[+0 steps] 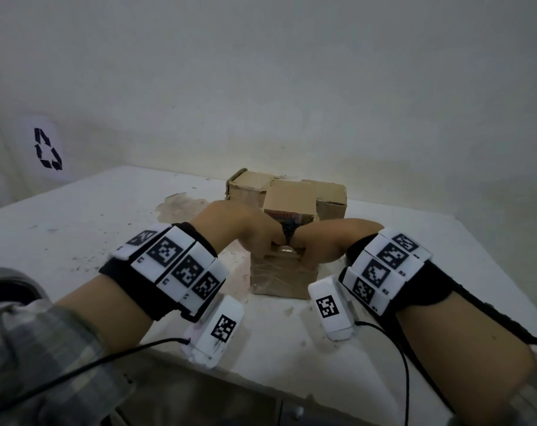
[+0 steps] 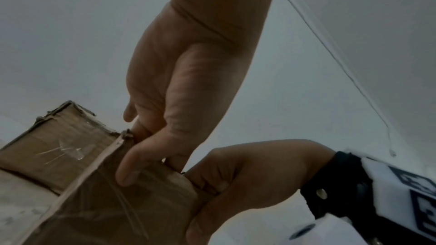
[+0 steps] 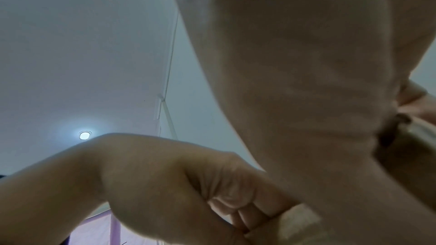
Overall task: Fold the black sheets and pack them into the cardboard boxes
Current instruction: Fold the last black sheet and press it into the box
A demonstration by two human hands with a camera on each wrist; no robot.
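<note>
Head view: creased, taped cardboard box (image 1: 284, 279)

I see a white table (image 1: 76, 216), scuffed and stained left of the grips. A recycling sign (image 1: 47, 149) hangs on the wall far to their left. Above them, a ceiling lamp (image 3: 85, 135) glows.

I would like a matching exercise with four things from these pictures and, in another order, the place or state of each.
Things:
1. near brown cardboard box
2. far brown cardboard box
3. black recycling symbol
4. brownish stain

Places or states:
A. on the white wall at left
B. on the white table, left of the boxes
C. held at its top by left hand and right hand
D. behind, nearer the wall

Pairs: 1-C, 2-D, 3-A, 4-B
</note>
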